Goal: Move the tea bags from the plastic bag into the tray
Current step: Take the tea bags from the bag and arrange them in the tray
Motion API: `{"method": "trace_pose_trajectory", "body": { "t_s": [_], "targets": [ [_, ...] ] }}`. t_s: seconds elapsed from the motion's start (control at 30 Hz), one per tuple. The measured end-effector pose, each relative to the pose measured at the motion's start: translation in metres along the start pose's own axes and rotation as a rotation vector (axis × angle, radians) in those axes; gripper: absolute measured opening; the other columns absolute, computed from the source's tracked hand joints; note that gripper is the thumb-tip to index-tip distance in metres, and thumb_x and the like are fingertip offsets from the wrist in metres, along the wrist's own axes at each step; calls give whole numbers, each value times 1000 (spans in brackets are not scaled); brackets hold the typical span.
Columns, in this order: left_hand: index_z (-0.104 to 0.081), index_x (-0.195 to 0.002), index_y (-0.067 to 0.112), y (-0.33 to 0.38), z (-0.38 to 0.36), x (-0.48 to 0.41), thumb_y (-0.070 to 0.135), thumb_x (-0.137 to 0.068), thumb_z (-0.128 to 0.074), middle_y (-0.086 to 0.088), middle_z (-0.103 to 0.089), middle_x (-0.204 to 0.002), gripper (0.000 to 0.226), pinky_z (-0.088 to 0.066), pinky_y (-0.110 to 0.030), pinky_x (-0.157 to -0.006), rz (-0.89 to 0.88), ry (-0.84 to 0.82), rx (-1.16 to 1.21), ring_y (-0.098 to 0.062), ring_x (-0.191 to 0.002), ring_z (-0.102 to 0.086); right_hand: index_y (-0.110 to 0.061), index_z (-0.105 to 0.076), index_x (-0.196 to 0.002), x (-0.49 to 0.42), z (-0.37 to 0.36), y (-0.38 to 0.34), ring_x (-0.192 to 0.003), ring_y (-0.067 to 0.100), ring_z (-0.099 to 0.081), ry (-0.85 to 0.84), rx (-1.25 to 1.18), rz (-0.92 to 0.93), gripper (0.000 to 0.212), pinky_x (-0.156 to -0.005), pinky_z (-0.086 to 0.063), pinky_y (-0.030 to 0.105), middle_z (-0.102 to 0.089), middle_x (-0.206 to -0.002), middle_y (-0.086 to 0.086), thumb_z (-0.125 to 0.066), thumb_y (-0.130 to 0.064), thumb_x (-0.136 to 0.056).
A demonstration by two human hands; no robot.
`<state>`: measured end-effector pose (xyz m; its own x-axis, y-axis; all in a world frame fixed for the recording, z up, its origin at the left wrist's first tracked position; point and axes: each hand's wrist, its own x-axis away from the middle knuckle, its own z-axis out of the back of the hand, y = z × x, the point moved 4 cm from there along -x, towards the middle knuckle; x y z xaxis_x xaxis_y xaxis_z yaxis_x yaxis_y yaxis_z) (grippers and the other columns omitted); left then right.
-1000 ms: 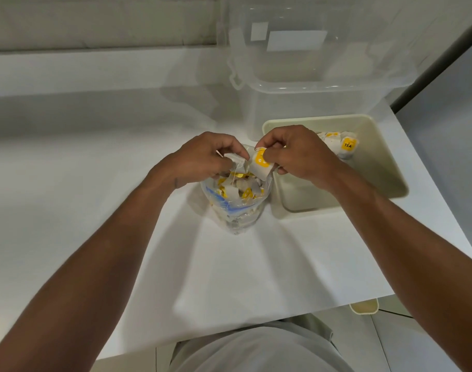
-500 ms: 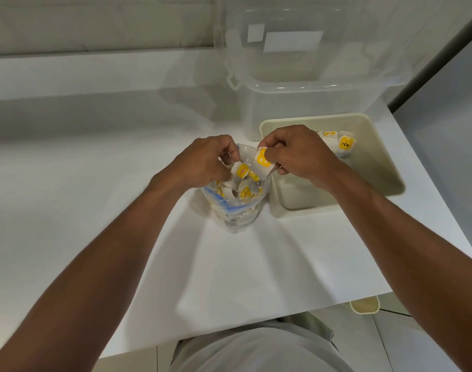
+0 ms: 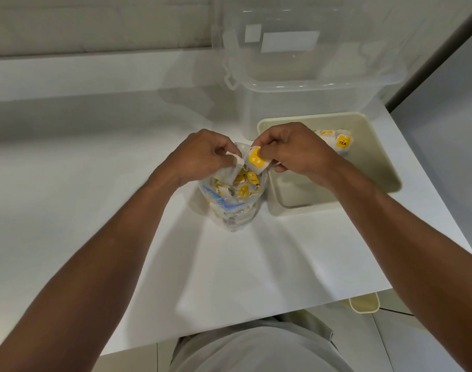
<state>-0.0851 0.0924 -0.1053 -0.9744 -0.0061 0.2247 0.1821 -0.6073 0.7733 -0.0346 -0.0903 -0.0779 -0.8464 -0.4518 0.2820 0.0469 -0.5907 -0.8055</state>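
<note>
**A:** Where are the tea bags right now?

**B:** Most sit in the plastic bag, which stands upright on the counter, right of its middle and just beside the tray. A few tea bags lie in the tray's far corner. One yellow-tagged tea bag is up at the bag's mouth, between the two hands.

**A:** Who has hold of it?

**B:** The right hand. Its grip is closed on that tea bag, with fingers and thumb pinching it. The left hand has its grip closed on a white tea bag at the mouth. I cannot tell whether it also holds the bag's rim.

**A:** So which step is this?

**B:** I'd say they are pulling tea bags out of the bag and perhaps parting two whose strings have tangled. The job looks early, since the bag is well filled and the tray is mostly bare.

**A:** And the next move?

**B:** It likely calls for freeing the yellow-tagged one, carrying it right over the tray's near rim and letting go. The other hand should steady the bag so it doesn't tip.

**A:** What else is on the counter?

**B:** A clear box stands behind the tray at the far right corner of the counter.
</note>
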Motion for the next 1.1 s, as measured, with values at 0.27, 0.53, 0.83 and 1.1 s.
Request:
{"method": "trace_pose_trajectory", "body": {
  "t_s": [0.27,0.53,0.83,1.1],
  "targets": [
    [-78,-83,26,-1,11,4,21,-76,-82,2,-75,-84,9,-54,-32,-76,15,18,83,-12,-79,-67,-14,-74,-93,9,-3,0,-64,6,-68,-126,-150,-38,8,-62,-55,21,-74,-80,1,-76,-11,-85],
    [-73,-89,29,18,19,14,17,-89,-71,0,-66,-75,12,-47,-25,-63,-58,-100,25,-13,-67,-61,-18,-70,-96,11,3,-2,-68,7,-67,-80,-38,-42,6,-59,-50,19,-73,-84,1,-67,-17,-90],
    [-70,-85,27,25,26,17,24,-81,-76,6,-69,-77,8,-56,-40,-76,-87,56,-243,-11,-74,-66,-11,-74,-100,21,0,-4,-65,6,-63,-265,-31,13,14,-62,-52,18,-70,-78,0,-75,-14,-87],
    [-77,-91,28,22,24,12,12,-77,-84,2,-75,-85,22,-58,-43,-88,-31,-86,-15,-19,-83,-70,-13,-72,-95,17,-8,-10,-66,7,-66,-219,64,77,8,-59,-47,19,-71,-74,-3,-73,-15,-88]
  ]
}}
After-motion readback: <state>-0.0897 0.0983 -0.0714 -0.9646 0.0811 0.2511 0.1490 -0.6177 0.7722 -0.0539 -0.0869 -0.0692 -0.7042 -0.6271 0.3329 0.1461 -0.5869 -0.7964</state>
